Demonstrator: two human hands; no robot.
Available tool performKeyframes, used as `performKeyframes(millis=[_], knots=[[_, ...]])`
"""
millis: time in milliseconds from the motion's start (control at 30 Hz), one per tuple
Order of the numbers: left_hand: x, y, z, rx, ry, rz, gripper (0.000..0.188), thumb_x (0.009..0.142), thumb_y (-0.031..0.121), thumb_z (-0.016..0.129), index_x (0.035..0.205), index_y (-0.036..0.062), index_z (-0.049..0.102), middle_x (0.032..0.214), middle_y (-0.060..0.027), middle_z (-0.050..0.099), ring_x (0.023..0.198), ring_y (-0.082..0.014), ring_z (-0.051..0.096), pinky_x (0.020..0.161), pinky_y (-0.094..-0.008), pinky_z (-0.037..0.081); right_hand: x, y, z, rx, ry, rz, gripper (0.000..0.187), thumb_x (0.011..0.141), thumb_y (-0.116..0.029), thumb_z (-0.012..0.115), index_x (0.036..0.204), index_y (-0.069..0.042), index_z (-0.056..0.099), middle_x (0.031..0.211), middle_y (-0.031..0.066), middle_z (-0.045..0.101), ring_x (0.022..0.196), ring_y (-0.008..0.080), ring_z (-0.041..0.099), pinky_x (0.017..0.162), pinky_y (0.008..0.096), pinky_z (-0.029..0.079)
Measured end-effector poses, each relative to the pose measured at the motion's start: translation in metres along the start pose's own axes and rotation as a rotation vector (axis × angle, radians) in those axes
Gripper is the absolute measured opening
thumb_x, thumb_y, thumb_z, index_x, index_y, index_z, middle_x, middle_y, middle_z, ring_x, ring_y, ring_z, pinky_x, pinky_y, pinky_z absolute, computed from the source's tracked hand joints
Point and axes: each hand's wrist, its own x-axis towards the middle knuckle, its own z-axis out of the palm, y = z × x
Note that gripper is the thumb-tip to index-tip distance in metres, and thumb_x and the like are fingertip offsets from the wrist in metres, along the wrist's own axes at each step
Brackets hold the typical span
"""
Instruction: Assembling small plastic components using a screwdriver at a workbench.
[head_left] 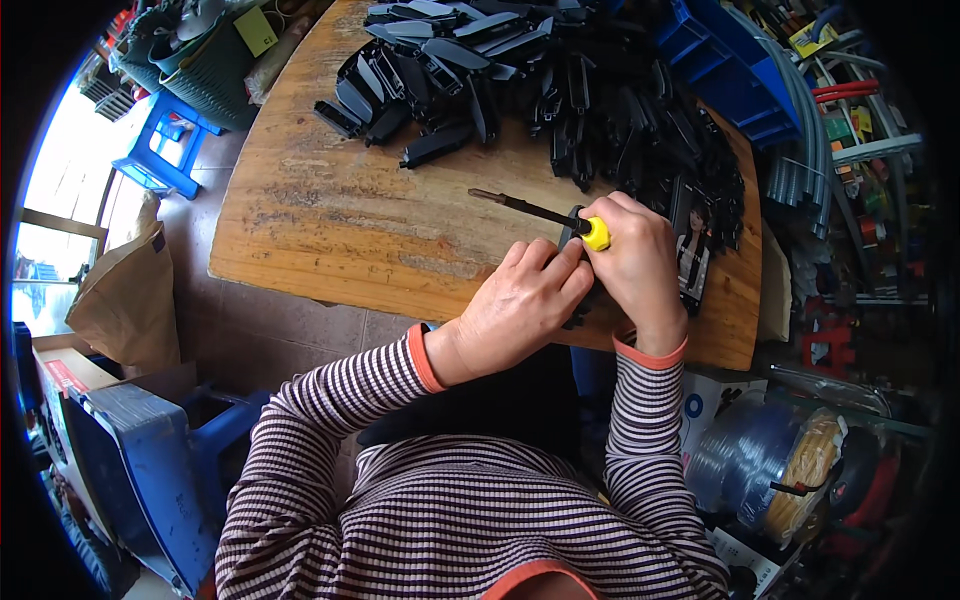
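My right hand [637,258] is closed round a screwdriver [543,211] with a bright yellow collar. Its long dark shaft points left over the table, and the brownish tip touches nothing. Against it, my left hand [520,303] has its fingers bent round a small black plastic part [574,226], mostly hidden by both hands. The two hands meet above the table's near edge. Beyond them, a big heap of black plastic parts [455,65], long and narrow, spreads over the far side of the wooden table [300,215].
A phone [692,245] showing a picture lies right of my right hand. Blue plastic bins [735,70] stand at the far right, beside grey tubing [800,150]. Left of the table are a blue stool [165,145], a brown paper sack [128,295] and a blue tub [150,480].
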Motion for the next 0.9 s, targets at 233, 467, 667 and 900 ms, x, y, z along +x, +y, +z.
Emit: performKeyframes(millis=[233,467,667,900], knots=[[-0.001,-0.001,0.0,-0.045,-0.056,-0.06,0.057,0.065,0.007,0.069,0.118,0.0025,0.05,0.129,-0.0146,0.052,0.099,-0.0271,0.052,0.086,-0.0362,0.043,0.029,0.003,-0.025,0.689,0.301,0.057,0.009,0.085,-0.01,0.068,0.084,-0.003,0.062,0.071,0.0068,0.064,0.057,0.017,0.059,0.056,0.0264,0.048],[-0.004,-0.002,-0.001,-0.027,-0.049,-0.038,0.054,0.065,0.01,0.07,0.116,0.0037,0.052,0.129,-0.0144,0.052,0.1,-0.0268,0.052,0.086,-0.0364,0.043,0.04,0.002,0.013,0.945,0.52,0.181,0.014,0.09,-0.017,0.066,0.086,-0.005,0.062,0.066,0.0001,0.06,0.057,0.003,0.051,0.054,0.0177,0.043],[0.009,0.011,-0.009,-0.019,0.011,-0.118,0.046,0.068,0.01,0.067,0.112,0.0049,0.055,0.124,-0.0136,0.054,0.099,-0.0277,0.053,0.085,-0.0373,0.043,0.023,0.024,-0.005,0.254,0.118,0.458,0.024,0.077,-0.021,0.076,0.079,-0.001,0.064,0.07,0.0139,0.066,0.062,0.0238,0.065,0.06,0.0316,0.052],[0.026,0.001,0.004,0.089,0.02,-0.226,0.036,0.066,0.007,0.064,0.1,0.0051,0.056,0.099,-0.01,0.06,0.091,-0.0278,0.056,0.078,-0.0384,0.043,0.035,0.035,0.046,-0.04,0.179,0.214,0.023,0.073,-0.02,0.075,0.078,-0.001,0.063,0.076,0.0203,0.064,0.073,0.0385,0.064,0.064,0.0427,0.051]])
